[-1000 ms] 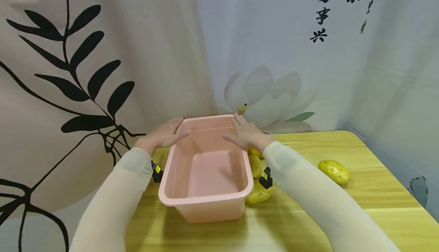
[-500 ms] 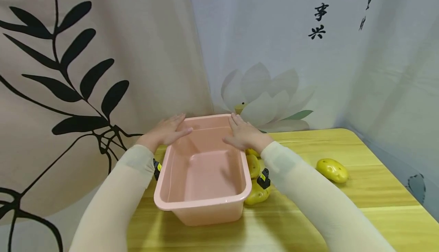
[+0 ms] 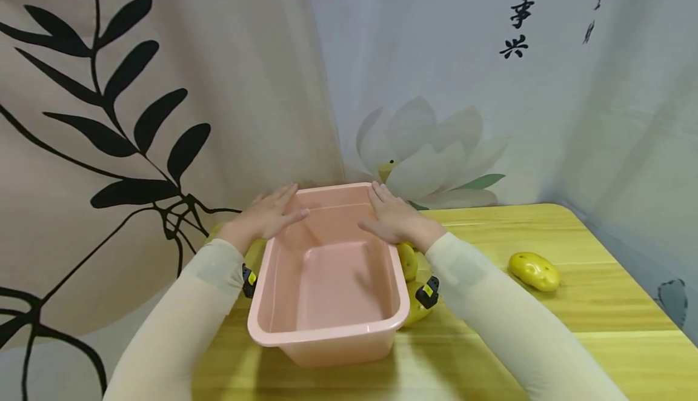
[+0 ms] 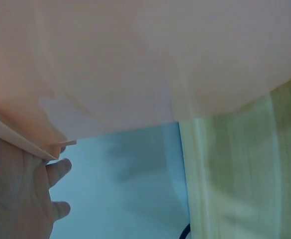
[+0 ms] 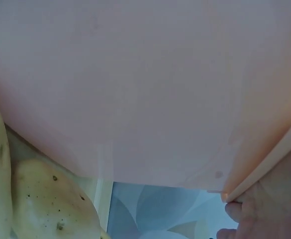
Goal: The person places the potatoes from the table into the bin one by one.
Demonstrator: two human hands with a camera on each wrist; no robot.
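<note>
A pink plastic basin [image 3: 332, 274] sits on the wooden table, with nothing inside it. My left hand [image 3: 264, 219] lies over the far left part of its rim. On the opposite side, my right hand [image 3: 400, 220] rests over the far right rim. Both hands have fingers stretched forward and thumbs out over the inside. The left wrist view shows the palm [image 4: 16, 189] against the rim's underside, with fingertips past the corner. Below the right hand, several yellow potatoes [image 3: 408, 261] stand close to the basin's right wall, partly hidden; a spotted potato [image 5: 55, 199] appears in the right wrist view.
A single potato [image 3: 534, 271] lies farther right on the table [image 3: 589, 310]. Behind the table hangs a pale curtain [image 3: 262, 86] printed with dark leaves, a lotus and characters. Each wrist carries a small black camera [image 3: 428, 292].
The basin's near edge has come slightly toward me, and both hands have stayed on its rim. The basin and right arm now cover more of the potatoes. The view has shifted a little.
</note>
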